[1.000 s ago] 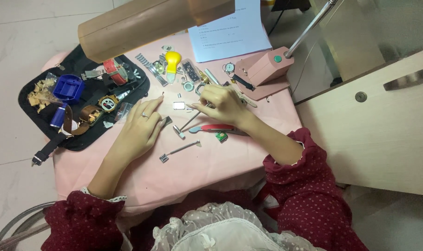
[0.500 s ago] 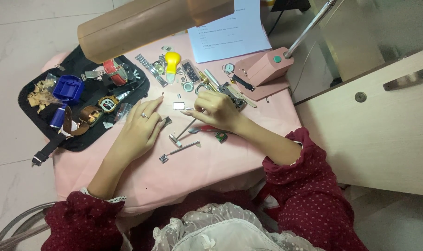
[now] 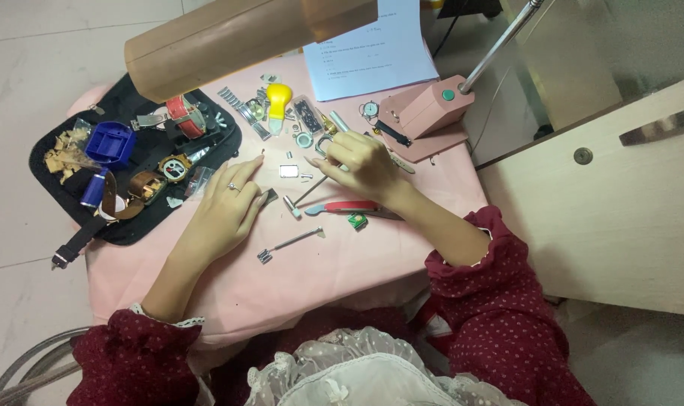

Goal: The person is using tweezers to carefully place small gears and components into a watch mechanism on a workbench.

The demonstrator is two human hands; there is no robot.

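- Head view: the right hand (image 3: 361, 164) is curled, its fingers pinched narrow on the upper end of a thin metal tool (image 3: 312, 190); the exact grip is partly hidden behind the knuckles.
- The thin metal tool lies on the pink tabletop (image 3: 372, 263), long axis diagonal, its lower end pointing toward the person's left and near the small hammer-like head (image 3: 289, 205).
- The left hand (image 3: 229, 207) rests palm down on the tabletop, fingers extended and close together, holding nothing; a dark edge shows at its fingertips, unclear what.
- A small square silver part (image 3: 288, 171) lies between the two hands, touching neither.
- Against the earlier pictures: the right hand has moved up toward the lamp base (image 3: 425, 113), uncovering the red-handled tool (image 3: 349, 207) and green piece (image 3: 358, 220); the left hand has stayed put.
- Around: a long pin tool (image 3: 289, 244) lies nearer the person, diagonal; a black tray (image 3: 207, 188) with watches and a blue box (image 3: 110, 143) sits at the left; a paper sheet (image 3: 372, 53) lies at the far edge.
- The lamp shade (image 3: 237, 37) overhangs the far tabletop, hiding part of it.
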